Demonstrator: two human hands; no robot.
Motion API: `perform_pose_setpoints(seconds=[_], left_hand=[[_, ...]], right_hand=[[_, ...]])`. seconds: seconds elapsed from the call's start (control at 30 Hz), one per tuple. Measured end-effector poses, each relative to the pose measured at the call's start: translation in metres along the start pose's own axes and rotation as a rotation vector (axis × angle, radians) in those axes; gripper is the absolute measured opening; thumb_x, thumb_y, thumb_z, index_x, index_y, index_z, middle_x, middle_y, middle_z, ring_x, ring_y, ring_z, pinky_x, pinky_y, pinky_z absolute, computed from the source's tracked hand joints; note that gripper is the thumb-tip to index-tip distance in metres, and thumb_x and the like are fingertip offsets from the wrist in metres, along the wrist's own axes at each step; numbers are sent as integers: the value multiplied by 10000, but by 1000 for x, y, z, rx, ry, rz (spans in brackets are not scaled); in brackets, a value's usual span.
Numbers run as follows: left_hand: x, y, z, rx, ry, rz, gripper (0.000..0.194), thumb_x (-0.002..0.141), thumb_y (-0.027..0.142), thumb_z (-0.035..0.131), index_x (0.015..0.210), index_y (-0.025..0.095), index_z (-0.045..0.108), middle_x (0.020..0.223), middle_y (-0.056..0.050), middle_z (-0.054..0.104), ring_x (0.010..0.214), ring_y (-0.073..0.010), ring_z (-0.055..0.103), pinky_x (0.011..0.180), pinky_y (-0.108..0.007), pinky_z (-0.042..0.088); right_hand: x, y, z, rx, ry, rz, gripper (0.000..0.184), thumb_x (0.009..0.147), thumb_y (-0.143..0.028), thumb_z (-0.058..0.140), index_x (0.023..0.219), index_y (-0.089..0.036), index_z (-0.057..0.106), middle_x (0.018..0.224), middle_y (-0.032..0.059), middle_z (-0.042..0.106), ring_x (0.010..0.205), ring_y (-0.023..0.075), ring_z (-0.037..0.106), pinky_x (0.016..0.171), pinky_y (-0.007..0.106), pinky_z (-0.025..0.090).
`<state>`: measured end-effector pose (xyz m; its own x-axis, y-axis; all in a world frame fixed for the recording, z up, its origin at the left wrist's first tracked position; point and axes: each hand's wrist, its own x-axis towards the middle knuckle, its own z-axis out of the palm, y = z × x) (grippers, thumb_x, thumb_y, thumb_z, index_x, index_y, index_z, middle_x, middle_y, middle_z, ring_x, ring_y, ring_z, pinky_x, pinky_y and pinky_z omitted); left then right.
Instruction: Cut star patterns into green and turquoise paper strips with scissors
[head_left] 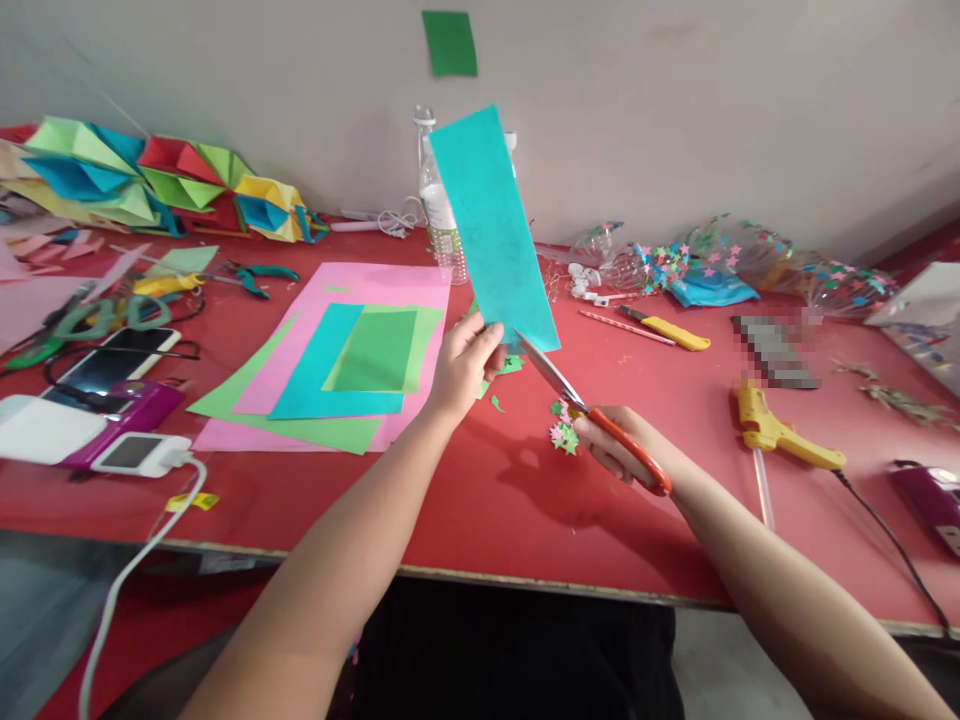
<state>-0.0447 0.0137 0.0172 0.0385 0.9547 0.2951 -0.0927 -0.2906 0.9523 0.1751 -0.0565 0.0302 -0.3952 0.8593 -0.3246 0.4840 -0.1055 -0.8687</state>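
My left hand [469, 365] pinches the lower left corner of a long strip of blue paper [495, 230], which stands up tilted above the table. In my right hand [622, 445] is a pair of scissors [630, 450] with orange-red handles. Their blade tips meet the strip's lower edge, close to my left fingertips; whether they have cut into it I cannot tell. Below the blades lies a small heap of green and pink paper stars [564, 430]. Green paper scraps [512, 364] lie partly hidden behind my left hand.
Stacked coloured sheets [337, 415] lie left on the red table [480, 520]. A phone [120, 365] and power strip [127, 420] are farther left. To the right are a yellow cutter knife [675, 332], a glue gun [780, 435] and its cord. Bottles [442, 220] stand behind the strip.
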Motion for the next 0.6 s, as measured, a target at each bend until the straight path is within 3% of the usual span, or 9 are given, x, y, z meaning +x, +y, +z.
perform_pose_setpoints(seconds=[0.3,0.6], left_hand=[[-5,-8,12,-109,33,-9,290,846,468,641,794,199,548,557,46,586,421,-68,519,410,-196,390],[-9,-11,21,-202,62,-68,313,814,472,682,788,199,531,584,33,608,462,-78,555,449,-198,441]], right_hand=[[1,4,6,61,4,-28,480,914,-648,460,721,-210,497,412,-76,434,353,88,397,426,225,364],[0,3,17,151,59,49,504,868,-703,471,749,-214,491,383,-84,416,318,86,369,374,214,325]])
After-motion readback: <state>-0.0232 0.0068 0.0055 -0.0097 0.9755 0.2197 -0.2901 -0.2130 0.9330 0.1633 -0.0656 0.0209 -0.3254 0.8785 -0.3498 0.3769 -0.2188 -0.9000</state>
